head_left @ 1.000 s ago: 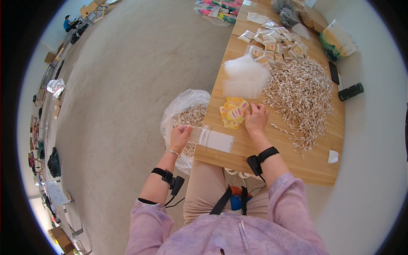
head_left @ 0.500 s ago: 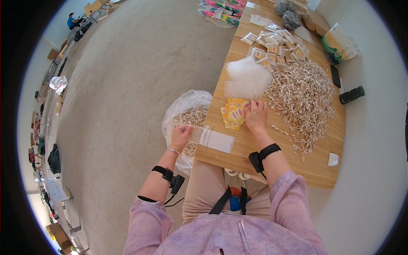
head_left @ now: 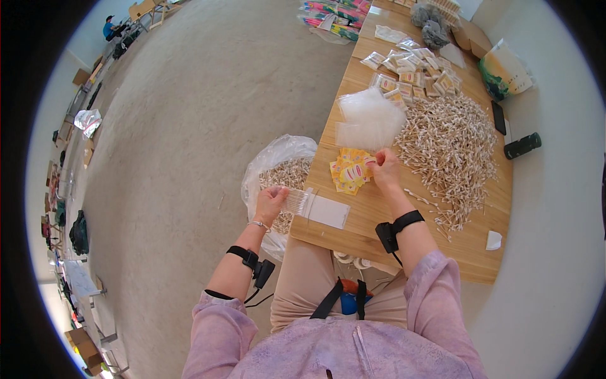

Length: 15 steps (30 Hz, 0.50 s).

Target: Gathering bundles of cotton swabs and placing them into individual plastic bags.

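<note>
My left hand (head_left: 271, 203) is closed on the end of a clear plastic bag (head_left: 295, 201) with a row of cotton swabs inside. The bag's other end meets a flat white piece (head_left: 329, 212) at the table's near left corner. Over the right edge of a loose pile of yellow printed cards (head_left: 348, 170), my right hand (head_left: 386, 170) pinches one yellow card between thumb and fingertips. Just right of that hand spreads a big heap of loose cotton swabs (head_left: 451, 145). Beyond the cards lies a stack of empty clear bags (head_left: 369, 117).
Filled swab packs (head_left: 413, 72) are piled farther back on the wooden table (head_left: 404, 221). A black phone (head_left: 499, 118) and a dark cylinder (head_left: 522, 145) lie by the wall. Left of the table, a plastic sack (head_left: 252, 183) holds more swabs. Another person (head_left: 112, 29) sits far off.
My right hand has drawn back slightly to the right and its fingers have closed on a yellow card at the pile's edge. My left hand keeps its hold on the swab bag.
</note>
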Each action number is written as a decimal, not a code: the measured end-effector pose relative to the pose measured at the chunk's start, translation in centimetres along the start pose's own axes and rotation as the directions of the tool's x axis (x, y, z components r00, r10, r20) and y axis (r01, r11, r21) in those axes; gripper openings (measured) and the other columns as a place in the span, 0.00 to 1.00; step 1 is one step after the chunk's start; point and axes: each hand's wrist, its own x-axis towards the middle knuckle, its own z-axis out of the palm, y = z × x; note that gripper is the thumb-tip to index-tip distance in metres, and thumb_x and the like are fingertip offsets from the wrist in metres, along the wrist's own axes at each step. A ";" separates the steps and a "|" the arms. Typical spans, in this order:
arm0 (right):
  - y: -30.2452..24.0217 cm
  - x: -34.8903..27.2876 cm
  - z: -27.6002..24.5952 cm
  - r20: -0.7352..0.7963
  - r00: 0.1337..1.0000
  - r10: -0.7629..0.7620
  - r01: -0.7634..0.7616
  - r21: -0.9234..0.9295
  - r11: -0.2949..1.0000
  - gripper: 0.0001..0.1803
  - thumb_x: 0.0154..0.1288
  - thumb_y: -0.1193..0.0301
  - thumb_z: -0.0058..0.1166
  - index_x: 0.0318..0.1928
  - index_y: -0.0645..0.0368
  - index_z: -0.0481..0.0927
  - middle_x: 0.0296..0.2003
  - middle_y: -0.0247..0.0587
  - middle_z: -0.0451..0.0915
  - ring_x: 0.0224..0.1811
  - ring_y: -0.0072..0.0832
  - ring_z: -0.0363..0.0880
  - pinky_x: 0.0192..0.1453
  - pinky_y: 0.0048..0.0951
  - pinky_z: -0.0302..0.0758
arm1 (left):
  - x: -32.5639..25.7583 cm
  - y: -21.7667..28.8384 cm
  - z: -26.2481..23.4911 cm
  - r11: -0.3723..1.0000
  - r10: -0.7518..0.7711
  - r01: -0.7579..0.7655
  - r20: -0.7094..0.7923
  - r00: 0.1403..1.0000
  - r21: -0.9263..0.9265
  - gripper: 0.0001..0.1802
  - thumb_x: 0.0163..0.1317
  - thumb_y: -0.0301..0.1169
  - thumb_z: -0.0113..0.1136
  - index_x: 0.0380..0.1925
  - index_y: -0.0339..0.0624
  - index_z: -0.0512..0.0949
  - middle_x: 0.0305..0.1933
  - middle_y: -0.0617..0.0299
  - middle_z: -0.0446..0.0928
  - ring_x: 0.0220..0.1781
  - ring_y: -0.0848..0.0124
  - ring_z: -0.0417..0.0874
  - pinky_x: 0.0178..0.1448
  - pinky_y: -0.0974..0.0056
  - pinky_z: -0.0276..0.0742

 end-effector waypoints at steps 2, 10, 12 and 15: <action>0.5 -0.2 -0.3 0.039 0.998 0.055 -0.061 0.153 0.986 0.17 0.48 0.72 0.65 0.42 0.53 0.78 0.30 0.39 0.78 0.35 0.32 0.77 0.40 0.34 0.74 | 0.0 -0.1 -0.3 1.000 -0.012 0.011 0.017 1.000 0.027 0.12 0.63 0.36 0.59 0.32 0.37 0.81 0.29 0.69 0.79 0.29 0.80 0.76 0.35 0.72 0.72; -0.5 -3.4 -3.0 0.213 0.943 0.254 -0.328 0.704 0.630 0.07 0.55 0.76 0.61 0.33 0.65 0.78 0.25 0.40 0.80 0.21 0.24 0.77 0.26 0.24 0.75 | 0.1 -0.5 -1.0 0.994 0.026 -0.022 -0.035 0.999 0.111 0.11 0.62 0.34 0.60 0.30 0.37 0.81 0.26 0.69 0.78 0.27 0.81 0.74 0.33 0.72 0.70; -1.5 -5.9 -2.5 0.355 0.902 0.244 -0.431 0.764 0.480 0.05 0.55 0.77 0.60 0.33 0.65 0.78 0.25 0.41 0.80 0.22 0.25 0.78 0.26 0.24 0.76 | 0.2 -0.5 -0.6 0.991 0.040 -0.036 -0.032 0.999 0.128 0.11 0.62 0.34 0.60 0.30 0.37 0.81 0.26 0.69 0.78 0.27 0.81 0.74 0.33 0.72 0.70; -4.8 -10.4 -0.7 0.577 0.792 0.201 -0.609 0.769 0.193 0.02 0.57 0.80 0.56 0.30 0.66 0.77 0.25 0.43 0.80 0.23 0.27 0.80 0.27 0.23 0.78 | 0.4 -0.4 0.0 0.999 0.026 -0.025 -0.050 0.998 0.025 0.10 0.61 0.34 0.60 0.31 0.37 0.81 0.27 0.69 0.79 0.27 0.81 0.73 0.33 0.71 0.70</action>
